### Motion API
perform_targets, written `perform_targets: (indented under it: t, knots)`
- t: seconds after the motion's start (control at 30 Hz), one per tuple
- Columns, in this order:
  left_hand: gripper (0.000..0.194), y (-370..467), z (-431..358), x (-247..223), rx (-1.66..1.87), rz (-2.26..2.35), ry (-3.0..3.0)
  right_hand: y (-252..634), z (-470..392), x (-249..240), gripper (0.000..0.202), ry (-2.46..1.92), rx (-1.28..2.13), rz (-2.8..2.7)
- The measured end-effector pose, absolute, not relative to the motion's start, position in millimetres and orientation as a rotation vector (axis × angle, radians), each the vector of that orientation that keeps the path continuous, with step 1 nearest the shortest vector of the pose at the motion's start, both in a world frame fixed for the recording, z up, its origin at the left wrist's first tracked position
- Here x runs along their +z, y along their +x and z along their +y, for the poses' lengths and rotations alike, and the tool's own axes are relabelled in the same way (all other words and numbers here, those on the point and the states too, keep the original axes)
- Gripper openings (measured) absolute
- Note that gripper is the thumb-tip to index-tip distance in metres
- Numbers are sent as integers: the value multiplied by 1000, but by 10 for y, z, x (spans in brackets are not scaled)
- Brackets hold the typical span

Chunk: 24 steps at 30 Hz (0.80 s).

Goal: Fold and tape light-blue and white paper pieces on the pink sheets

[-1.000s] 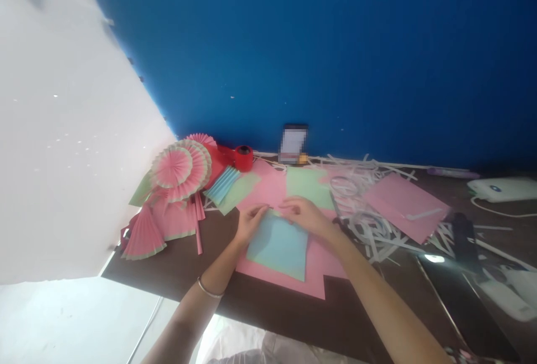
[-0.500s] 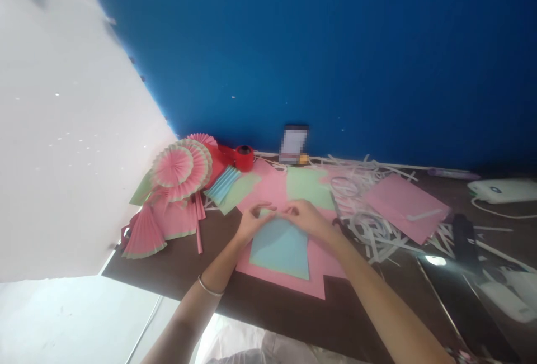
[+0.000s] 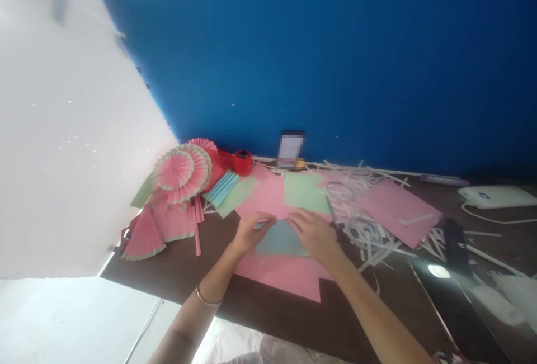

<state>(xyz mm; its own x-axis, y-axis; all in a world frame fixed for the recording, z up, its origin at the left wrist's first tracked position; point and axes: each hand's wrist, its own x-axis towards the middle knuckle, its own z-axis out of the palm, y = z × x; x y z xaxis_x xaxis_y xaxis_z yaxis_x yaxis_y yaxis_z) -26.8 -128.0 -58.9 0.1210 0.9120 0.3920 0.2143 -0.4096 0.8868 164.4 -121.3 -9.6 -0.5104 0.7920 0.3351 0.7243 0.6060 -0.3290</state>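
A light blue sheet of paper (image 3: 281, 241) is between my two hands, above a larger pink sheet (image 3: 285, 280) on the dark table. My left hand (image 3: 251, 230) pinches the blue sheet's far left part, thumb and fingers closed on it. At its far right part my right hand (image 3: 312, 232) grips the same sheet, with the fingertips near my left ones. The hands partly hide the sheet's far edge. Just beyond them lies a light green sheet (image 3: 306, 190).
Pink and green pleated paper fans (image 3: 174, 168) and a red tape roll (image 3: 243, 162) stand at the left back. White paper strips (image 3: 364, 235), a pink sheet (image 3: 400, 213), a white device (image 3: 497, 196) and a dark phone-like slab (image 3: 457, 308) lie to the right.
The blue sheet's near edge has lifted or moved away from me, so less of the sheet shows. More pink paper is uncovered below it. The view has shifted slightly.
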Motion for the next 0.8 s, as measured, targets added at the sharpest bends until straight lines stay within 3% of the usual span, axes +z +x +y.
perform_targets:
  t: [0.13,0.3,0.43,0.63,0.8]
  knots:
    - [12,-277,-1392,-462,1421,1091,1998,1743,-1448,-42,25,-967,-360,-2312]
    - [20,-255,-1482,-243,1406,1034,2195,1769,-1577,47,39,-849,-596,-2230]
    - [23,-207,-1502,-74,1285,1061,2298,1751,-1592,70,39,-857,-559,-2231]
    - [19,-186,-1412,24,1218,1106,2235,1724,-1539,128,31,-1003,-167,-2155]
    - [19,-148,-1396,125,1151,1136,2048,1770,-1515,211,30,-999,-218,-2190]
